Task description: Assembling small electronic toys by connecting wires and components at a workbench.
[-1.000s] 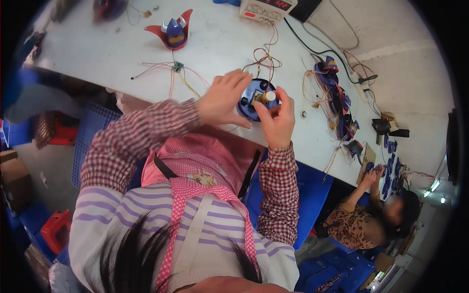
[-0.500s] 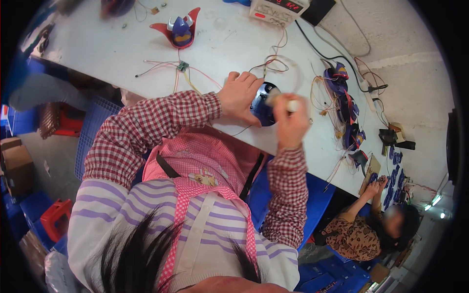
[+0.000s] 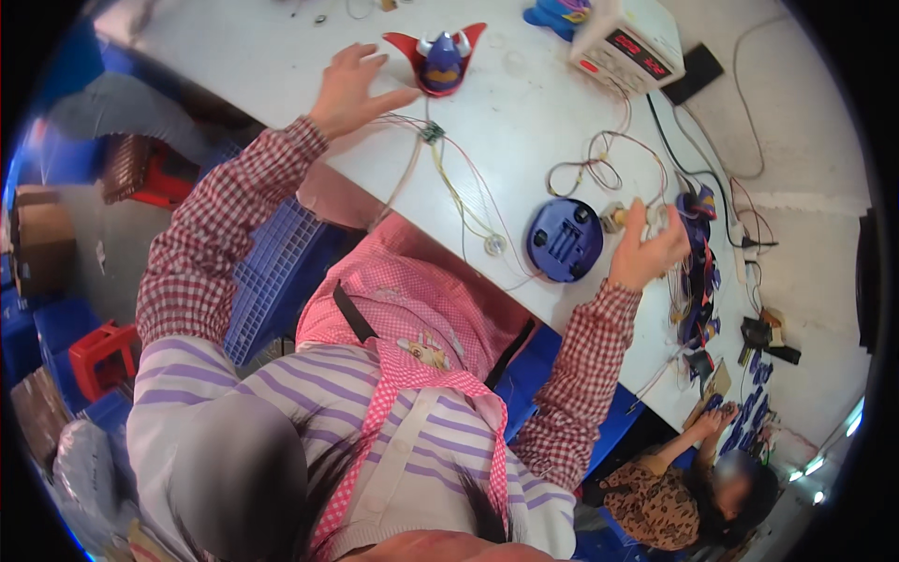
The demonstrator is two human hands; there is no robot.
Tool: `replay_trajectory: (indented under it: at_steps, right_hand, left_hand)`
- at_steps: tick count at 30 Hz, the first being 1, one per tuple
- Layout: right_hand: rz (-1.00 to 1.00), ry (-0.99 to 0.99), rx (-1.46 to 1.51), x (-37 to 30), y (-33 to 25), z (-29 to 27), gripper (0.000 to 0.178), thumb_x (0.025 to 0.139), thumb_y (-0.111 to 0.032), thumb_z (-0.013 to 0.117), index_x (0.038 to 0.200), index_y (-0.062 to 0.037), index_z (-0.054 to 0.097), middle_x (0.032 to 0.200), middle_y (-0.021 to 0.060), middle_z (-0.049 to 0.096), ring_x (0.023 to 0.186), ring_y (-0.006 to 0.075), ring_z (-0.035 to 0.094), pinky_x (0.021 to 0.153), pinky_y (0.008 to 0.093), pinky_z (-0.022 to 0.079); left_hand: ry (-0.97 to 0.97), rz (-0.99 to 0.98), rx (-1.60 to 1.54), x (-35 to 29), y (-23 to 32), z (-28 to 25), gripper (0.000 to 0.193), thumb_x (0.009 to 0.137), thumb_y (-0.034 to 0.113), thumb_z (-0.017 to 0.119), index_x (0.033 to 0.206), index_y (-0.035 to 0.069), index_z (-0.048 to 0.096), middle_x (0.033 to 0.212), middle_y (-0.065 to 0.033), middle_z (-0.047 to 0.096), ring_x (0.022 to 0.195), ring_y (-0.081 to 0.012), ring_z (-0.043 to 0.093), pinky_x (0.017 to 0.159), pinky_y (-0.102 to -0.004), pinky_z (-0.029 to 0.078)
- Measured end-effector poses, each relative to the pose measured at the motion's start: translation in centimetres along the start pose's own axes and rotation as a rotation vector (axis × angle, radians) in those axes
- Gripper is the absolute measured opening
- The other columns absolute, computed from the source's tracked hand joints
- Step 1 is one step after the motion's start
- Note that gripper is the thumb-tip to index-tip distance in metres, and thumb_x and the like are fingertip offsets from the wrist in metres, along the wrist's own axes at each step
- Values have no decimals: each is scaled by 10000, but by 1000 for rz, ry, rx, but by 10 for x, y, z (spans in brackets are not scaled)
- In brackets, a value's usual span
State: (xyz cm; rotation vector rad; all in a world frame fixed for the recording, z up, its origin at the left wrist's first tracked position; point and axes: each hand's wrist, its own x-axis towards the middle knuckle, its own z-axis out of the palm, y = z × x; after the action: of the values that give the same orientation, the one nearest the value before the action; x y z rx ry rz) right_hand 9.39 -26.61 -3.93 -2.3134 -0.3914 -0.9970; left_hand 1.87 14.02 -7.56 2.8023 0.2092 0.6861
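Observation:
My left hand [image 3: 359,92] is open, fingers spread, close to a purple toy head [image 3: 442,64] with silver horns and a red winged collar. Beneath that toy lies a small green circuit board [image 3: 431,133] with red, yellow and white wires. One wire bundle runs to a small round disc [image 3: 494,245]. A round purple plastic base [image 3: 564,241] rests near the table's front edge, its black inner fittings facing up. Just right of it is my right hand [image 3: 651,251], closed on a short tan-and-white tool [image 3: 613,220] whose exact kind I cannot make out.
A white power supply [image 3: 629,47] with a red display stands at the back, its leads [image 3: 599,169] looping over the white table. A blue-purple toy piece [image 3: 559,14] sits beside it. More purple toy parts [image 3: 698,281] line the right side. A co-worker [image 3: 655,501] sits farther right.
My left hand has left the purple base and moved to the far left, beside the toy head. My right hand has pulled away to the right of the base, which now lies unheld.

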Motion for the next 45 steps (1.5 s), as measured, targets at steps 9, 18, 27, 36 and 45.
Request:
replay_trajectory:
  at_steps: [9,18,27,36,45]
  right_hand:
    - [-133,-617,350,-39,-161,103,318,838,-151,615,1142,-59,590,997,131,518,831,254,537,731,321,467]
    - [-20,-692,329,-48,-177,120,261,814,-139,640,1048,-29,607,902,107,564,752,229,539,674,305,459]
    - [547,-732,783,-15,-129,12,196,774,-122,674,933,-14,638,716,43,611,646,129,525,603,240,437]
    - [-125,-258,-51,-55,-17,-21,264,793,-114,679,1022,0,618,931,95,604,721,151,525,658,242,450]
    - [539,-191,402,-65,-22,-8,325,806,-97,646,1108,-15,561,975,115,588,816,196,558,726,279,472]
  left_hand:
    - [-211,-96,-48,51,16,42,795,600,800,568,856,67,737,1215,-176,514,1344,-299,213,1045,-533,157]
    - [-270,-361,-296,60,40,11,702,739,453,689,1252,27,471,1136,-172,553,1185,-298,416,1008,-482,263]
    - [-499,-212,-1317,23,80,-30,422,690,276,787,984,5,653,885,-85,662,807,-137,605,740,-236,485]
    - [-925,10,-1120,6,167,11,476,648,295,827,978,11,636,973,-83,631,802,-172,590,729,-249,478]
    - [-333,404,-666,-2,197,58,530,598,274,853,974,23,578,1031,-81,563,866,-206,564,790,-267,466]
